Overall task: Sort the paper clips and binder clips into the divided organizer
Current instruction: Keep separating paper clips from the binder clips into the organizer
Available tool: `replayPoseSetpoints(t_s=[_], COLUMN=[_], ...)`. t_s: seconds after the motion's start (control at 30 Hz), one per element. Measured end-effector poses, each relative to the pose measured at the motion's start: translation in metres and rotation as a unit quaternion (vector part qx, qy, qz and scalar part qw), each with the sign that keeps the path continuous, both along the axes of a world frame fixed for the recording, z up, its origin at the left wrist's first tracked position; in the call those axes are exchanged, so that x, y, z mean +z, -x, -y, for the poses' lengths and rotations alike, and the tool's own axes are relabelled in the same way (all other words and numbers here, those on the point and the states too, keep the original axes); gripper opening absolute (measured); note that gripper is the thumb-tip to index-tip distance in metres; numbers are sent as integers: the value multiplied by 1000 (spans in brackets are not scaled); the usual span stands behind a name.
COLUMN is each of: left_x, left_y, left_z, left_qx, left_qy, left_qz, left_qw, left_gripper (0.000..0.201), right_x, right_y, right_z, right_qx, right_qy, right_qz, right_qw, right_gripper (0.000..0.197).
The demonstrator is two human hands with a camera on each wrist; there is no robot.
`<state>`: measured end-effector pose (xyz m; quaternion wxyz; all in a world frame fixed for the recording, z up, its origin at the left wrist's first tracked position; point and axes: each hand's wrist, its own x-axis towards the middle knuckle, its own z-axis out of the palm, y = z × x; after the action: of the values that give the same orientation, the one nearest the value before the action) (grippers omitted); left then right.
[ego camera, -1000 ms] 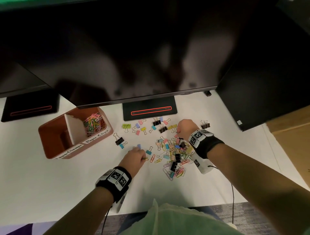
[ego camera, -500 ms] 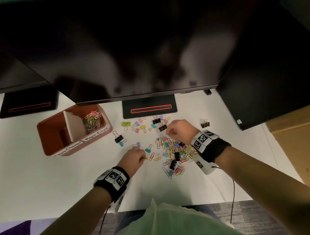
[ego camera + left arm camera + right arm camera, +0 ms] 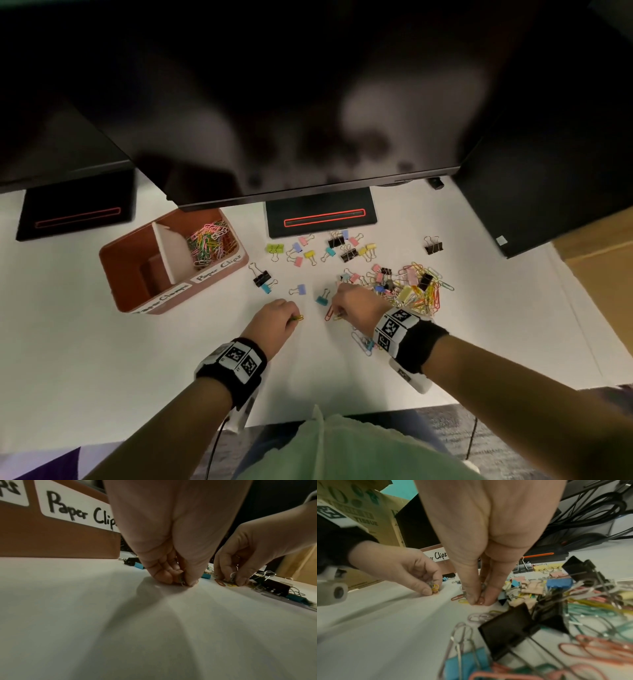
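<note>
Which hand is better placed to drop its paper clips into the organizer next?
Left, probably. The left hand already pinches paper clips and lies nearer the organizer, whose Paper Clips compartment is on its side. The right hand is picking at the pile, farther away.

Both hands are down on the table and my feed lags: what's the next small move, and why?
Probably lift the left hand to the organizer's paper-clip side. Its fingers already pinch a bunch of paper clips, while the right hand is only picking at loose ones by the pile.
</note>
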<state>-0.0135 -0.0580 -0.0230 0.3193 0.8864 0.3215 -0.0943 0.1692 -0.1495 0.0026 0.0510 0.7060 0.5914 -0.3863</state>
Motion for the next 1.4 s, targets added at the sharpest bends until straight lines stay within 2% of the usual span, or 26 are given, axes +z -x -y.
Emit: replayPoseSetpoints(t_s=[0.23,0.53,0.67,0.77,0.9,1.03,1.1,1.17,1.23,1.3,1.4], left_x=[1,1,14,38,75,90,87,83,85,91,98], left_y=[16,32,38,45,57,62,58,56,54,53,46], left_z=[-13,-18,-23,-37,-78,-124,-142,-152,-153,-145,-121], left_qx=[-7,-15,-6,31,131,237,278,269,230,198,173], left_qy=[2,8,22,23,0,-44,-27,7,-1,-24,-12], left_qz=[6,28,75,135,184,166,117,48,7,25,116], left_qw=[1000,999,997,990,974,956,953,962,973,980,978], left_gripper=[12,14,10,5,6,6,19,32,35,36,36], right_x=[0,2,4,16,54,83,86,82,73,66,68], right_y=[15,28,27,29,46,72,86,97,104,102,83], right_z=[-6,-9,-7,-14,-60,-136,-169,-192,-201,-196,-167], right_qx=[-69,-77,-54,-50,-48,-67,-90,-115,-122,-115,-119], right_qy=[-6,13,15,4,-115,-223,-236,-221,-194,-203,-264], right_qz=[28,87,85,66,17,-15,-21,-21,-29,-49,-118], right_qw=[997,993,995,997,992,972,967,968,973,971,950], right_gripper=[23,24,25,22,21,20,19,19,26,32,29])
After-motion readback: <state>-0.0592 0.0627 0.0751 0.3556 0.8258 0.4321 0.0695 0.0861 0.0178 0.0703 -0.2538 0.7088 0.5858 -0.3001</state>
